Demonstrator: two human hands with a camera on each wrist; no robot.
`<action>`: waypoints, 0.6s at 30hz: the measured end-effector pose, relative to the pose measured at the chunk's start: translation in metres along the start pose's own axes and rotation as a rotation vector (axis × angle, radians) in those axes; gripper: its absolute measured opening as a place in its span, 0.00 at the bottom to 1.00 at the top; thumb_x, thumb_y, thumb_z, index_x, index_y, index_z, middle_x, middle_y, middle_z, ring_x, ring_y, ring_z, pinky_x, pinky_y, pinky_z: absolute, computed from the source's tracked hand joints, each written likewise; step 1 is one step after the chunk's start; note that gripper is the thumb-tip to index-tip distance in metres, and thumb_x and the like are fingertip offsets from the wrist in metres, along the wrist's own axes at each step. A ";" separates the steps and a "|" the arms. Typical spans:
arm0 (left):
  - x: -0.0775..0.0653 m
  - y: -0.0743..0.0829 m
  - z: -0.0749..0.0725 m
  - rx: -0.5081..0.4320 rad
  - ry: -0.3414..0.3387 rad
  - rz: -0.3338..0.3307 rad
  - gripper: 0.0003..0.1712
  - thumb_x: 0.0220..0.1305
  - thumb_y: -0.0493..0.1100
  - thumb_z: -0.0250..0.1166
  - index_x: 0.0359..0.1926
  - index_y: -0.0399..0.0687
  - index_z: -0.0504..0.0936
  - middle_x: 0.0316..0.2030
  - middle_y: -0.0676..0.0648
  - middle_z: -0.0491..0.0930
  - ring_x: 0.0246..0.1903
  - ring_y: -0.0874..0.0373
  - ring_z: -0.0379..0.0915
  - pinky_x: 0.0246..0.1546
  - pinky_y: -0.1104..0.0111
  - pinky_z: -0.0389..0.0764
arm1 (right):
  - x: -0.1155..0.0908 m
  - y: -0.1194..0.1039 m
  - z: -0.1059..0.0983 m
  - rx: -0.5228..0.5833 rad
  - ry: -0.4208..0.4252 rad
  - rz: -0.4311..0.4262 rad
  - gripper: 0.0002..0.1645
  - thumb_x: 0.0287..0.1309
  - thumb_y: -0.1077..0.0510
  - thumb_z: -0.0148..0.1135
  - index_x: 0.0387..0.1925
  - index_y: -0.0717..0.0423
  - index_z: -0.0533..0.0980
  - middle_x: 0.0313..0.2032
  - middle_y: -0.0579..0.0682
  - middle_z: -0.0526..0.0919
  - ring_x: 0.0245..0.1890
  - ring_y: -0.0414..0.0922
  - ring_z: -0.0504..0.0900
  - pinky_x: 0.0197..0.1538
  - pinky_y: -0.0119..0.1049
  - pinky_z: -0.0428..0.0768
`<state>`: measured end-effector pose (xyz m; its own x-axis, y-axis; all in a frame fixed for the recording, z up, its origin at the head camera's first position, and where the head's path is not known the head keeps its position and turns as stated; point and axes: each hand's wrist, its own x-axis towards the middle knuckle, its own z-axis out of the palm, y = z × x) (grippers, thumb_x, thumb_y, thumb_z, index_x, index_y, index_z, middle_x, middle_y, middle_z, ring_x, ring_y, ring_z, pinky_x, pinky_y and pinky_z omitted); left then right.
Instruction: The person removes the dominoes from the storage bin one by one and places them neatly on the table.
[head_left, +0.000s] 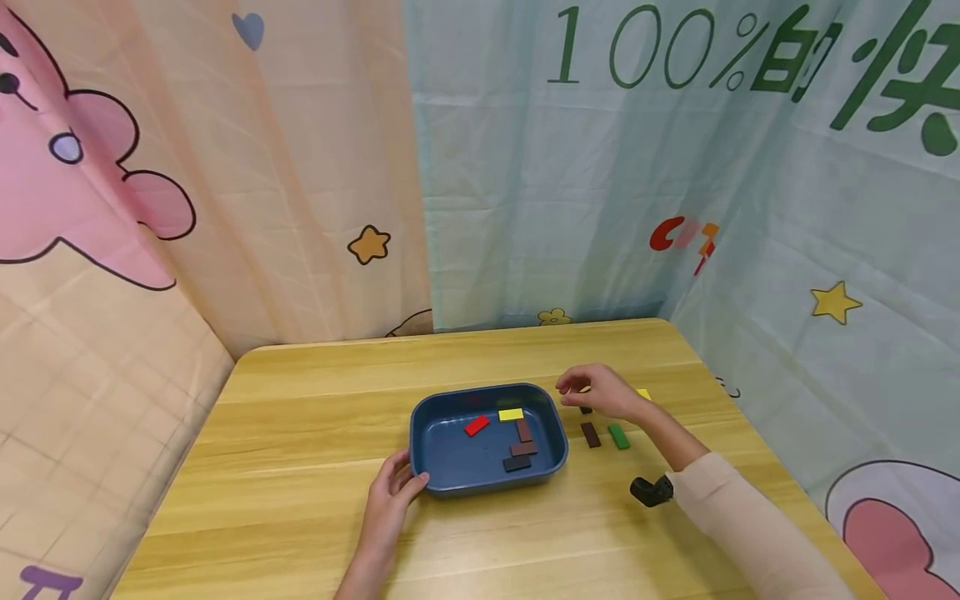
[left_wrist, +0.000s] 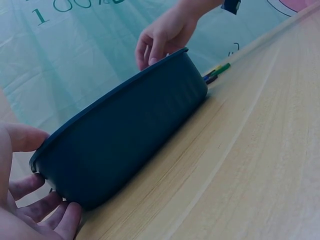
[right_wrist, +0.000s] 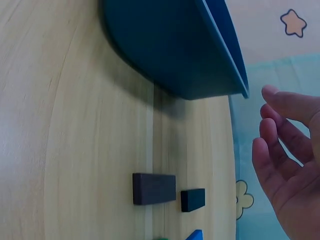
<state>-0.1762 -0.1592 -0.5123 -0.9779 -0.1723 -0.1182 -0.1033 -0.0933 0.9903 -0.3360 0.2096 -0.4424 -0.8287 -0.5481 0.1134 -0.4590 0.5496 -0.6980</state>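
A dark blue plastic basin [head_left: 487, 487] sits on the table. At its near left corner my left hand [head_left: 392, 492] grips it, thumb on the rim and fingers under it in the left wrist view. Inside lie a red block [head_left: 476, 426], a yellow block [head_left: 511, 414], two brown blocks [head_left: 523, 448] and a black block [head_left: 517, 463]. Just right of the basin, my right hand [head_left: 603, 390] hovers with loosely bent fingers and nothing visible between them. Below it lie a brown block [right_wrist: 154, 189], a black block [right_wrist: 193, 200], a blue block [right_wrist: 195, 235] and a green block [head_left: 618, 436].
Another yellow block [head_left: 643, 393] shows partly behind the right forearm. A black device [head_left: 651, 492] sits at the right sleeve's cuff. The wooden table [head_left: 300, 433] has printed curtains [head_left: 525, 183] behind and at both sides.
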 end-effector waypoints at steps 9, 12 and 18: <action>0.000 0.003 0.001 -0.002 -0.005 0.010 0.31 0.71 0.36 0.65 0.71 0.31 0.67 0.69 0.31 0.67 0.66 0.38 0.67 0.51 0.75 0.76 | 0.013 -0.015 0.004 -0.002 -0.064 -0.060 0.10 0.65 0.64 0.70 0.46 0.62 0.84 0.40 0.47 0.86 0.37 0.44 0.83 0.43 0.40 0.84; -0.001 0.003 0.002 -0.001 -0.006 0.008 0.31 0.71 0.35 0.65 0.71 0.31 0.67 0.69 0.31 0.67 0.66 0.38 0.67 0.51 0.75 0.77 | 0.016 -0.019 0.005 0.006 -0.089 -0.070 0.10 0.65 0.64 0.70 0.46 0.64 0.84 0.39 0.47 0.86 0.37 0.44 0.83 0.43 0.39 0.84; -0.002 0.004 0.002 0.009 0.000 -0.008 0.31 0.72 0.35 0.64 0.71 0.32 0.67 0.69 0.31 0.67 0.66 0.38 0.67 0.53 0.73 0.76 | 0.023 -0.028 0.013 0.025 -0.131 -0.072 0.10 0.65 0.66 0.69 0.47 0.67 0.83 0.40 0.51 0.86 0.38 0.43 0.83 0.45 0.39 0.85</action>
<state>-0.1749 -0.1568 -0.5079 -0.9770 -0.1717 -0.1265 -0.1132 -0.0856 0.9899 -0.3382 0.1737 -0.4295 -0.7444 -0.6639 0.0717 -0.5063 0.4912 -0.7087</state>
